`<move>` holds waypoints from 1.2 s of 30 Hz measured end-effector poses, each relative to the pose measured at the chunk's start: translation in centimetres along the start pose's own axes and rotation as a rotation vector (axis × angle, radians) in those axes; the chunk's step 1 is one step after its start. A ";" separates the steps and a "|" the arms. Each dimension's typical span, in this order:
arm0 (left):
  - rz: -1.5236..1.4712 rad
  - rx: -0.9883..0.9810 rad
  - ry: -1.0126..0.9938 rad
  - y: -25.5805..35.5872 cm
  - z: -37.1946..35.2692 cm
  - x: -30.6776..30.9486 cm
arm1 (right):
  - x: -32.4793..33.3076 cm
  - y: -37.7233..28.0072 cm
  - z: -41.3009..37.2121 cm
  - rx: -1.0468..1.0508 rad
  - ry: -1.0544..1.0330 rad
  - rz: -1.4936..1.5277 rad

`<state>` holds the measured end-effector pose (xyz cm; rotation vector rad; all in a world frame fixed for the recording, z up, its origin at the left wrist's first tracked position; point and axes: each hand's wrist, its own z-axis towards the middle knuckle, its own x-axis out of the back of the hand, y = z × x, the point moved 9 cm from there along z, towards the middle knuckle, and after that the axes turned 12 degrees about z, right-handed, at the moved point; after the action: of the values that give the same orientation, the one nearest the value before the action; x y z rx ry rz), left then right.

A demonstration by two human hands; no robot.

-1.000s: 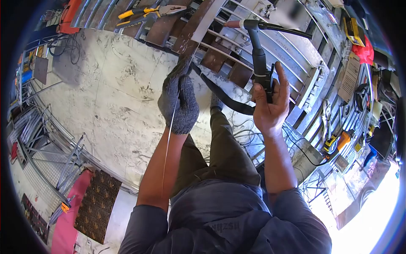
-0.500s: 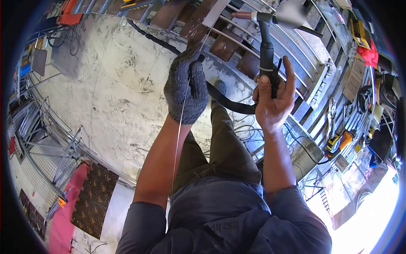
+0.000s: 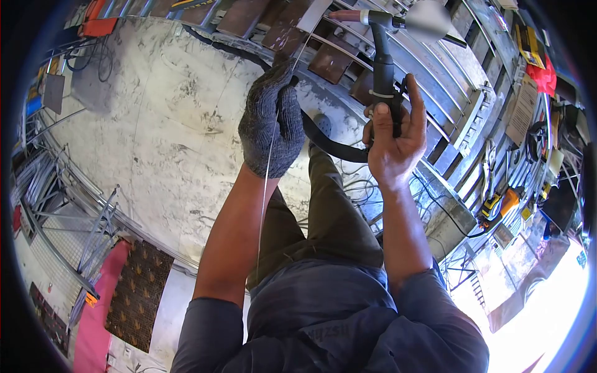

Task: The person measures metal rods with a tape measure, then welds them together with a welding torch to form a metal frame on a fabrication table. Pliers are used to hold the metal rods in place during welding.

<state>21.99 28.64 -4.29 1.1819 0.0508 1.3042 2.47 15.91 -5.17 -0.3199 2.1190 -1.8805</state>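
My left hand [image 3: 272, 127], in a dark grey knitted glove, is closed around a thin welding filler rod [image 3: 268, 165], which runs from above the fist down along my forearm. My bare right hand [image 3: 395, 140] grips the black handle of a TIG welding torch [image 3: 382, 74] with the index finger raised. The torch stands upright, its pinkish nozzle [image 3: 344, 15] pointing left. From its lower end a black sleeved cable [image 3: 336, 148] curves left to my gloved hand and reappears at the upper left; whether the glove also holds it is hidden.
Metal bars and brown plates [image 3: 329, 62] lie on a bench ahead. At right are a tape measure [image 3: 490, 207], locking pliers [image 3: 489, 163] and a red cloth [image 3: 543, 76]. Loose wires [image 3: 360, 189] lie by my legs. A wire-mesh frame [image 3: 68, 230] stands left.
My right hand and the torch have shifted slightly left and up. My gloved left hand has moved a little left, still around the rod.
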 end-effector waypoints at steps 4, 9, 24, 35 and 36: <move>0.018 -0.022 -0.012 0.1 0.1 0.1 | 0.3 0.3 0.2 0.052 -0.022 -0.069; 0.015 -0.025 -0.009 0.0 0.2 0.1 | 0.4 0.4 0.2 0.069 -0.008 -0.131; 0.024 -0.041 0.013 0.1 0.5 0.3 | 0.0 -0.3 0.3 0.112 -0.028 -0.154; -0.035 0.029 -0.053 -0.4 -0.2 -0.2 | 0.3 0.1 0.3 0.152 -0.019 -0.172; -0.032 0.032 -0.058 -0.5 -0.2 -0.3 | 0.3 0.1 0.3 0.146 -0.024 -0.187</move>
<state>22.10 28.66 -4.85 1.2411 0.0484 1.2446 2.31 15.54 -5.30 -0.5199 1.9825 -2.1103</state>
